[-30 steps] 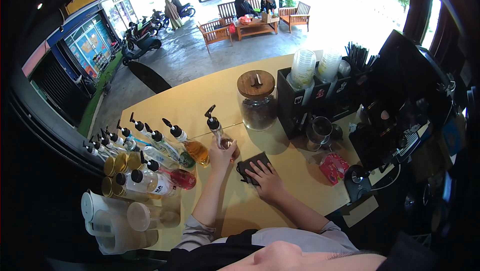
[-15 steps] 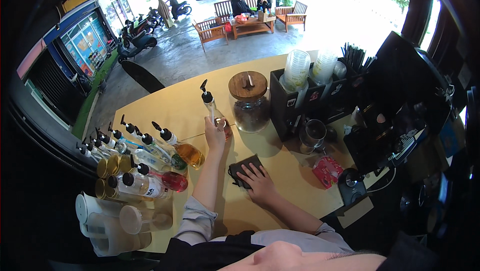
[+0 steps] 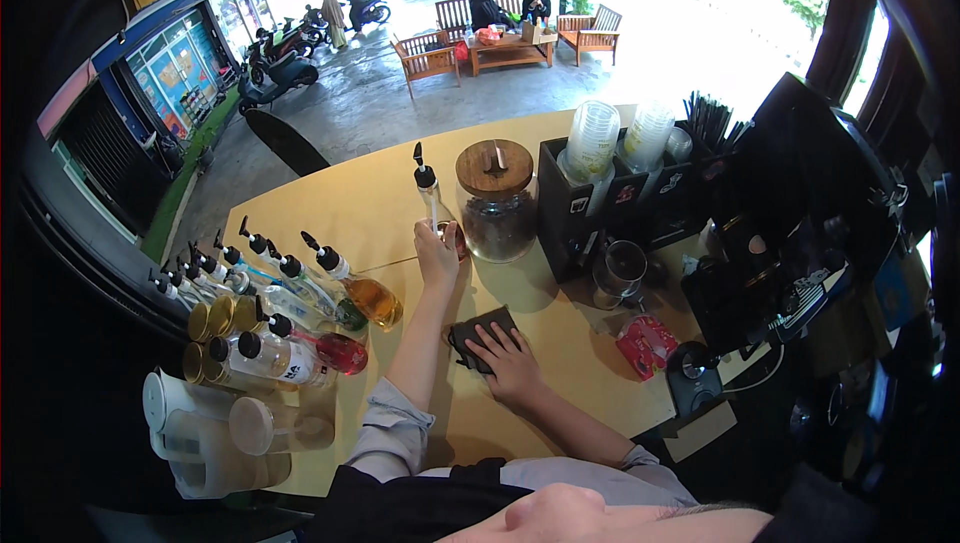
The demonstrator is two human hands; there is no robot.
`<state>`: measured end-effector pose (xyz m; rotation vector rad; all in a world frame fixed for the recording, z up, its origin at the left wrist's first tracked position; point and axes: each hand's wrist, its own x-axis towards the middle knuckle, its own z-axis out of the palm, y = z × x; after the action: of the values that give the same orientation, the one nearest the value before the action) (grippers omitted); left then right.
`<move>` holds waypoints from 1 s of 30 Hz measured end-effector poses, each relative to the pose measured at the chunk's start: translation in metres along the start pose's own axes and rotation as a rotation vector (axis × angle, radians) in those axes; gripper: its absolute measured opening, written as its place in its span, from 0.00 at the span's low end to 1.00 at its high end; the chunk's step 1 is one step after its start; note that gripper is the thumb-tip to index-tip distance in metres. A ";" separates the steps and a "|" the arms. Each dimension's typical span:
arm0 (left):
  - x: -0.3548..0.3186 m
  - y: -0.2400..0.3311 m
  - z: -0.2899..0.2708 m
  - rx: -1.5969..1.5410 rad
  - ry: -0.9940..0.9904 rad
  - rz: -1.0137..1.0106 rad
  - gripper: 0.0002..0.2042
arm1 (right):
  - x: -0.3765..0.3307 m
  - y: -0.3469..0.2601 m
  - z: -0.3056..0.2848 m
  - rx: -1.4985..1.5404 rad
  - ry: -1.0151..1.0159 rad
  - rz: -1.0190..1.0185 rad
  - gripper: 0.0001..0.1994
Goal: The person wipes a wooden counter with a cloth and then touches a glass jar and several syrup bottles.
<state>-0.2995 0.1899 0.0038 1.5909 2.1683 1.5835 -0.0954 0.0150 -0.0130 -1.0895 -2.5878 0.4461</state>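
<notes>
My left hand (image 3: 437, 255) is closed around the body of a clear pump bottle (image 3: 427, 193) with a black pump top and a little reddish-brown liquid low down. It stands close to the left of a large glass jar (image 3: 499, 228) with a wooden lid. My right hand (image 3: 508, 358) lies flat, fingers spread, on a dark folded cloth (image 3: 467, 338) on the wooden counter. Left of my left forearm is an amber syrup bottle (image 3: 374, 301), and a red syrup bottle (image 3: 340, 354) is nearer to me.
More pump bottles (image 3: 290, 268) crowd the counter's left side, beside gold-lidded jars and a white-lidded pitcher (image 3: 190, 443). A black organizer (image 3: 590, 213) holds stacked plastic cups. A glass pitcher (image 3: 618, 278), a red-pink packet (image 3: 647, 346) and dark equipment stand at the right.
My left hand has shifted its hold and now sits lower on the bottle, which has moved slightly right, closer to the jar. My right hand stays flat on the cloth. The view has shifted slightly.
</notes>
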 end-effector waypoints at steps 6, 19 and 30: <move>-0.003 -0.004 -0.007 -0.015 -0.151 -0.038 0.32 | -0.001 -0.002 0.000 -0.016 0.003 -0.006 0.34; -0.126 -0.043 -0.154 -0.077 -0.263 -0.333 0.23 | -0.002 0.002 0.012 -0.068 0.053 -0.017 0.38; -0.123 -0.080 -0.135 -0.112 0.034 -0.371 0.51 | 0.001 0.001 0.017 -0.092 0.092 -0.023 0.36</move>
<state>-0.3679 0.0102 -0.0497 1.0606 2.1843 1.5873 -0.1025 0.0138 -0.0285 -1.0816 -2.5591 0.2678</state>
